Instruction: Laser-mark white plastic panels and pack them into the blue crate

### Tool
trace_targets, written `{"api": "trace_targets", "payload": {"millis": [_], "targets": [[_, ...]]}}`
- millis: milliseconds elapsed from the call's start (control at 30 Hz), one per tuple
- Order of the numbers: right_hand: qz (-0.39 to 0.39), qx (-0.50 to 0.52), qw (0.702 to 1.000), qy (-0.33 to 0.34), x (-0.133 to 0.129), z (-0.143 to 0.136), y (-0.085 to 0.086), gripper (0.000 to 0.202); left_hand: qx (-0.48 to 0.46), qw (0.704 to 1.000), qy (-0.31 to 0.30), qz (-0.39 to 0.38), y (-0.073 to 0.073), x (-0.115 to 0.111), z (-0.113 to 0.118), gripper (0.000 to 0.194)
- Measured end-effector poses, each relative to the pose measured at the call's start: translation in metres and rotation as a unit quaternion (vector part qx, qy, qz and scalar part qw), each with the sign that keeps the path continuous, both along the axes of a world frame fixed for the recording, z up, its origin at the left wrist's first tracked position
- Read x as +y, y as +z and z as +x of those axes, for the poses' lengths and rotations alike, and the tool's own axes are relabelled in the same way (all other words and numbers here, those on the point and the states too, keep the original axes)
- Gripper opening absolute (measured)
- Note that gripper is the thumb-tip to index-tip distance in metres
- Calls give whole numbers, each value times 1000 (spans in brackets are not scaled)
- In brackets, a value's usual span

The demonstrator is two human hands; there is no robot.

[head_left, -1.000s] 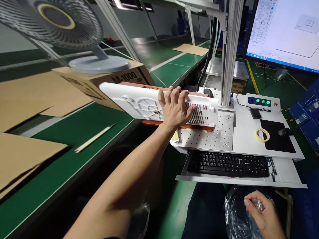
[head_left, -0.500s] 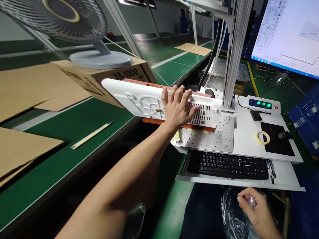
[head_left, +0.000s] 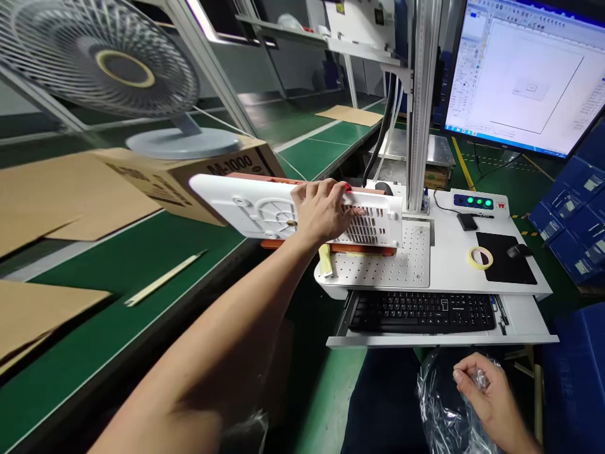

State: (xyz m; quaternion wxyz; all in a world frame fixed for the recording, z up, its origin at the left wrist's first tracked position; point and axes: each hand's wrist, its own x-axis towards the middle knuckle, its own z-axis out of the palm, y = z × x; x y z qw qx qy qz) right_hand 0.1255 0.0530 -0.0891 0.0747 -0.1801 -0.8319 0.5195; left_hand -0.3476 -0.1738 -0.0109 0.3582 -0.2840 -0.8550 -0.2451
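My left hand (head_left: 321,211) is at a white plastic housing (head_left: 265,211) with vent slots and round moulded ribs. Its fingers bend over the top edge, and the thumb lies by the slots. The housing stands tilted on its side against an orange-brown holder (head_left: 363,250) above a perforated metal plate (head_left: 399,255). A small bright red spot shows at the fingertips. Low on the right, my right hand (head_left: 486,391) is closed on a clear plastic bag (head_left: 439,407), which hangs down near my lap.
A fan (head_left: 186,145) stands on a cardboard box (head_left: 189,189) at left, beside a green conveyor (head_left: 155,252) with cardboard sheets and a cutter-like strip (head_left: 165,279). Nearby are a keyboard (head_left: 420,312), tape roll (head_left: 481,257), mouse (head_left: 518,251), monitor (head_left: 520,82), upright column (head_left: 420,113) and blue bins (head_left: 576,214).
My view has turned slightly up and right. My left hand's fingers have drawn together and bent more over the housing's top edge, where a red spot appears. My right hand still holds the bag.
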Motion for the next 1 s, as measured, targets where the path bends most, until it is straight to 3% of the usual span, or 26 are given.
{"api": "trace_targets", "payload": {"millis": [200,333,433,500,600,700,833,1000], "targets": [[-13,11,1000,-24,-4,6,5,48,-3,1000,4,-17,2,0,10,75],[-3,24,999,-31,-1,16,11,44,-1,1000,-17,25,-17,8,49,84],[-4,21,999,-48,2,24,14,41,13,995,-63,79,-55,23,109,65],[-9,16,998,-58,4,28,15,40,-5,983,-161,91,-89,38,157,48],[-15,18,998,-54,2,28,18,38,-75,959,-270,45,-137,69,224,30],[-1,18,999,-34,-4,23,25,35,-125,933,-337,-23,-165,106,264,33],[33,16,999,-22,-14,15,32,33,-149,928,-325,-105,-169,143,275,53],[17,20,999,-18,-18,9,26,37,-165,921,-326,-138,-160,157,272,69]]}}
